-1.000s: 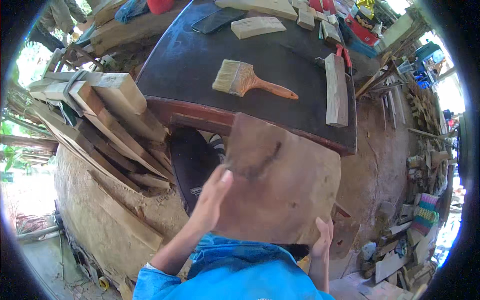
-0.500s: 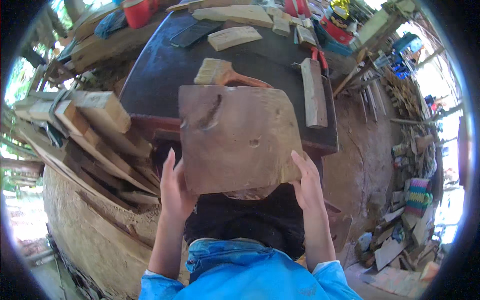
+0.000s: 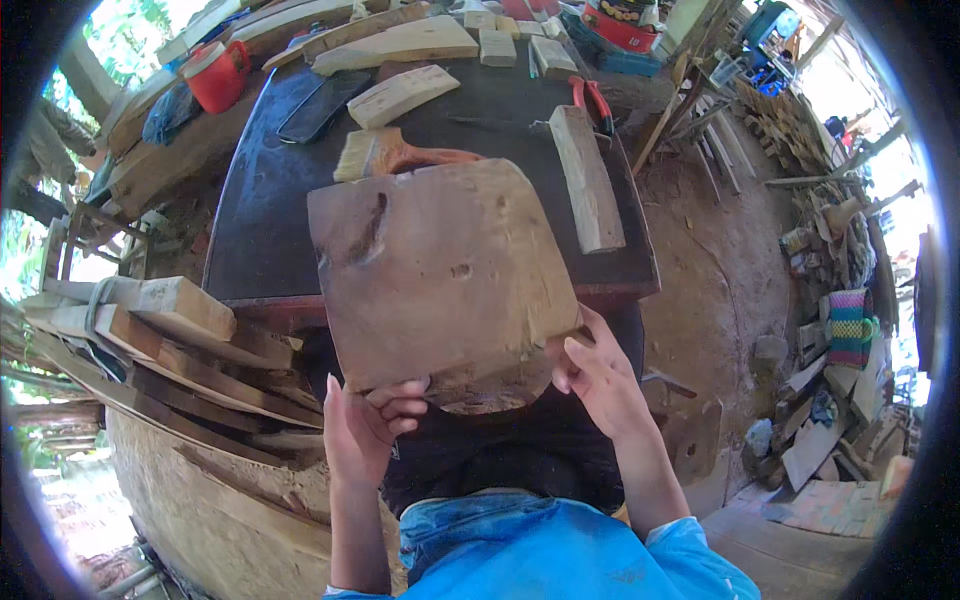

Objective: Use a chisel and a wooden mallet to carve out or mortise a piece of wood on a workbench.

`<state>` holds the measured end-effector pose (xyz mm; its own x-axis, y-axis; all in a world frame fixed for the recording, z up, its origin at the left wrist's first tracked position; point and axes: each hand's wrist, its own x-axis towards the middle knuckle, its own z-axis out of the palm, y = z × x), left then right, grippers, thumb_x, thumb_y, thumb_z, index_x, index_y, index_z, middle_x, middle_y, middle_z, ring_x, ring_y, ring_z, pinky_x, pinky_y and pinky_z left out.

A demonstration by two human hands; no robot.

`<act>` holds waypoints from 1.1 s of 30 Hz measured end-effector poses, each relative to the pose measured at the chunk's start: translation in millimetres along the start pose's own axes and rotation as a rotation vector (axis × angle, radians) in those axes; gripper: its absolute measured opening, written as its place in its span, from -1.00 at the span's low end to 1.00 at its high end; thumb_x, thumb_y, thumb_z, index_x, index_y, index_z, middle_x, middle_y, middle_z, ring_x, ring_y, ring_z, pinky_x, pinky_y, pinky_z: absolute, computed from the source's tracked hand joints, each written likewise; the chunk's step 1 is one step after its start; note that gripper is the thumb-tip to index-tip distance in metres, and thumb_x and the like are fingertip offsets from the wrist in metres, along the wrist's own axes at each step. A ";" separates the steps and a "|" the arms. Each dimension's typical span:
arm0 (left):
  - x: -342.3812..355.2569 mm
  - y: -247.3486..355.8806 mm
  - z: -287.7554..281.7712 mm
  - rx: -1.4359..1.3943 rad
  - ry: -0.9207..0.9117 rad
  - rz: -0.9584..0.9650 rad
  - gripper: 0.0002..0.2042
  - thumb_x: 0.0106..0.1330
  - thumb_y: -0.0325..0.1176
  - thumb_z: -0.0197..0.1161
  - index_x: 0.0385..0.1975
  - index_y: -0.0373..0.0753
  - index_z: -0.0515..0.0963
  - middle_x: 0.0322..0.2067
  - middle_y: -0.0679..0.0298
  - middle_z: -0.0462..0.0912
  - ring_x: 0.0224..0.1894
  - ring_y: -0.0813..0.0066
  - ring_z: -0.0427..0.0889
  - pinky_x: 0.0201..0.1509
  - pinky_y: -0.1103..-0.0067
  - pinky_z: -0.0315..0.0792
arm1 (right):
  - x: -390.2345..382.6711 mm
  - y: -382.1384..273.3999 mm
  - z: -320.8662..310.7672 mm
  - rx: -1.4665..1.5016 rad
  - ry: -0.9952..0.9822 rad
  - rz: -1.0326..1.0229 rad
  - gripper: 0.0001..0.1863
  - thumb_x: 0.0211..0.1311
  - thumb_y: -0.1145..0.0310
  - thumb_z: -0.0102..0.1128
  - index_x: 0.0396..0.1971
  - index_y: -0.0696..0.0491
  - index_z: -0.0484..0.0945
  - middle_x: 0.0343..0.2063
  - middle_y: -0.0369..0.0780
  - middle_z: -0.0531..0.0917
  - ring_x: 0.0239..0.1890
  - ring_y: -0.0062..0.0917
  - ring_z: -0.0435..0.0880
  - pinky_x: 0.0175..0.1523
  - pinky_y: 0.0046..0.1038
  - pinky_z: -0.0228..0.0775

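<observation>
The step in hand appears to be handling and positioning a wooden board (image 3: 440,250), which lies face up at the near edge of the black-topped table (image 3: 262,235), overlapping that edge in view. Whether the board touches the table or is held above it cannot be told. Below its near edge a rough strip (image 3: 495,392) shows, either the board's own side or another piece.

The left hand (image 3: 362,425) is at the board's near left corner, thumb raised, fingers loosely curled against the near edge. The right hand (image 3: 605,385) is at the near right corner, its fingers bent toward the board. How firmly either one grips cannot be told.

On the table, a paintbrush (image 3: 395,153) lies just past the board's far edge, and a long block (image 3: 585,180) lies toward the table's right side.

Any further lift or turn would likely call for firm, even support from both hands, with the far edge kept off the paintbrush.
</observation>
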<state>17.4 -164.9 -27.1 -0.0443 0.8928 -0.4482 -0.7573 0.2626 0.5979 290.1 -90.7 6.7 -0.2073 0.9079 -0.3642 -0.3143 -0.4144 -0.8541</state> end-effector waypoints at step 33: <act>290.2 -2.4 231.3 2.004 -0.095 1.510 -0.66 0.18 -0.29 0.25 -0.08 -0.30 0.54 -0.05 0.07 0.62 0.04 0.06 0.60 0.30 0.22 0.28 | 119.6 -50.2 -36.5 -0.381 0.536 -0.900 -0.39 0.38 0.19 0.22 0.28 0.22 0.32 0.08 -0.07 0.56 0.11 -0.37 0.55 0.22 -0.41 0.34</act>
<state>157.0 178.2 -5.0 0.3376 0.7112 0.6167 0.9076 -0.4195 -0.0130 314.9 40.9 -7.6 0.4086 0.8152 0.4105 0.1754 0.3713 -0.9118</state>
